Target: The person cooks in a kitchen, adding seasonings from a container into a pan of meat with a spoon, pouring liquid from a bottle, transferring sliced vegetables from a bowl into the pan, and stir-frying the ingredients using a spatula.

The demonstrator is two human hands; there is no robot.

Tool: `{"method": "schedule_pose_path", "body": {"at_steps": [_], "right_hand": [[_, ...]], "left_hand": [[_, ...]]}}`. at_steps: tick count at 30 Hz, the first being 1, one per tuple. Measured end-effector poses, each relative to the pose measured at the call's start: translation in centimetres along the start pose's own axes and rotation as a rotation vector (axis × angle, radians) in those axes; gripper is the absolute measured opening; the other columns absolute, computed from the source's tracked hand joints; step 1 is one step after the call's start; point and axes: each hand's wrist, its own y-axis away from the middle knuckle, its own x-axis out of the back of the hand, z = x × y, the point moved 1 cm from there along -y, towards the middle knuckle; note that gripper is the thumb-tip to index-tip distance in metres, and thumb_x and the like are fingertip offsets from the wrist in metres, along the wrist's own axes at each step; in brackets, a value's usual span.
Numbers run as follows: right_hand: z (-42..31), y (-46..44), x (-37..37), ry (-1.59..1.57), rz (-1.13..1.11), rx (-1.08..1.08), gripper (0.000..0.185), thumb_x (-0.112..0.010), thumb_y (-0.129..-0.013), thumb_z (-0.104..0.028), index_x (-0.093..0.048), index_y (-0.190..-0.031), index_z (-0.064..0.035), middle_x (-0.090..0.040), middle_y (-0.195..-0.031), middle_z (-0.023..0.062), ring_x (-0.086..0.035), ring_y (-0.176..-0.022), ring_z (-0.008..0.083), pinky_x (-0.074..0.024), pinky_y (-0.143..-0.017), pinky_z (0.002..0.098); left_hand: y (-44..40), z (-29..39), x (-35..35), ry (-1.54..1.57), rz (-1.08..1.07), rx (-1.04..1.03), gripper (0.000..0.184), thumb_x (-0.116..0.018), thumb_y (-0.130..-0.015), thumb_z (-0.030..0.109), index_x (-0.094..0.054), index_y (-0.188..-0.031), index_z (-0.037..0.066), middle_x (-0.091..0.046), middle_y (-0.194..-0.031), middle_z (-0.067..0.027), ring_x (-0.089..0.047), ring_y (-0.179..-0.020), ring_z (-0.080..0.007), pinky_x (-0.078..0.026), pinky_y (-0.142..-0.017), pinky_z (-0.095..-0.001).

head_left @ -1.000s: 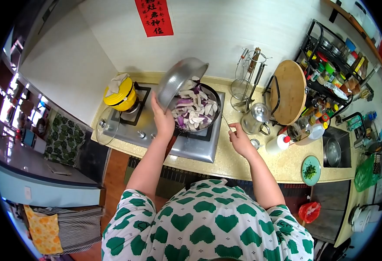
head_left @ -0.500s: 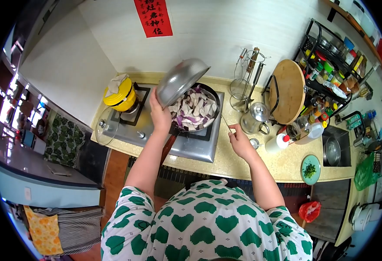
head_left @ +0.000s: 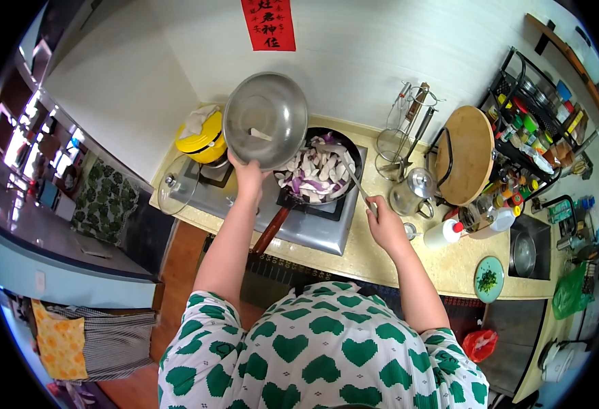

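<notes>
My left hand [head_left: 248, 178] grips the rim of a metal bowl [head_left: 275, 102], tilted so its inside faces me. One pale slice [head_left: 260, 134] sticks to the inside of the bowl. Right beside it, a frying pan [head_left: 357, 153] with a wooden handle [head_left: 270, 230] sits on the stove, filled with pale, purple-edged slices [head_left: 320, 170] that look like eggplant. My right hand [head_left: 385, 221] is closed around the handle of a metal spatula [head_left: 355, 178]. The spatula's far end reaches into the pan among the slices.
A glass lid [head_left: 178, 184] and a yellow pot [head_left: 202, 140] stand left of the gas stove [head_left: 313, 235]. To the right are a utensil rack [head_left: 398, 146], metal pitcher [head_left: 412, 194], round chopping board [head_left: 464, 155], white bottle [head_left: 439, 235] and a plate of chopped greens [head_left: 488, 279].
My left hand has swung the bowl left, off the pan, turning its inside toward me. My right hand has brought the spatula into the slices. The whole view has shifted slightly.
</notes>
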Motion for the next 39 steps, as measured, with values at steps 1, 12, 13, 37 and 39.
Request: {"method": "schedule_pose_path", "body": {"at_steps": [1,12,13,37,39], "right_hand": [[0.5,-0.7,-0.7,0.011,0.009,0.003,0.031,-0.057,-0.101,-0.02,-0.05,-0.129,-0.0112,-0.069,-0.093,0.0274,-0.067,-0.089,0.0468,-0.051,-0.077,0.0528],[3.3,-5.8,-4.4,0.076,-0.255,-0.093,0.048,-0.062,-0.099,-0.026,-0.046,-0.141,-0.0092,-0.069,-0.11,0.0294,-0.066,-0.106,0.0465,-0.0528,-0.09,0.0484],[3.1,-5.7,-3.9,0.073,-0.281,-0.106,0.049,-0.063,-0.098,-0.027,-0.047,-0.141,-0.0092,-0.069,-0.112,0.0289,-0.066,-0.108,0.0458,-0.0527,-0.09,0.0477],[-15.0,-15.1,-9.0,0.003,0.086,0.789,0.038,-0.067,-0.076,-0.003,-0.059,-0.114,-0.007,-0.061,-0.106,0.0206,-0.061,-0.1,0.0419,-0.0504,-0.087,0.0484],[-14.9,-16.0,-7.0,0.039,0.119,0.639,0.041,-0.068,-0.077,-0.004,-0.059,-0.116,-0.0079,-0.062,-0.11,0.0215,-0.061,-0.103,0.0428,-0.0507,-0.088,0.0492]], "left_hand": [[0.0,-0.1,0.2,0.016,0.013,0.016,0.089,-0.041,-0.09,-0.008,0.0,-0.161,0.028,-0.026,-0.158,-0.0183,-0.05,-0.132,-0.0375,-0.06,-0.093,-0.0517],[1.1,-1.0,1.5,0.05,-0.023,0.167,0.088,-0.042,-0.089,-0.006,-0.002,-0.161,0.027,-0.032,-0.155,-0.017,-0.055,-0.126,-0.0336,-0.057,-0.09,-0.048],[1.7,-0.7,1.2,0.042,-0.004,0.18,0.086,-0.042,-0.09,-0.005,-0.004,-0.16,0.026,-0.034,-0.153,-0.0165,-0.055,-0.124,-0.0329,-0.056,-0.09,-0.0464],[7.6,0.5,0.6,0.069,0.014,0.091,0.092,-0.044,-0.089,-0.005,0.003,-0.161,0.027,-0.035,-0.153,-0.0173,-0.055,-0.125,-0.0311,-0.057,-0.094,-0.0482],[6.4,0.2,2.5,0.069,0.056,0.06,0.095,-0.046,-0.09,-0.004,0.007,-0.162,0.028,-0.032,-0.155,-0.017,-0.054,-0.124,-0.0316,-0.056,-0.095,-0.0497]]}}
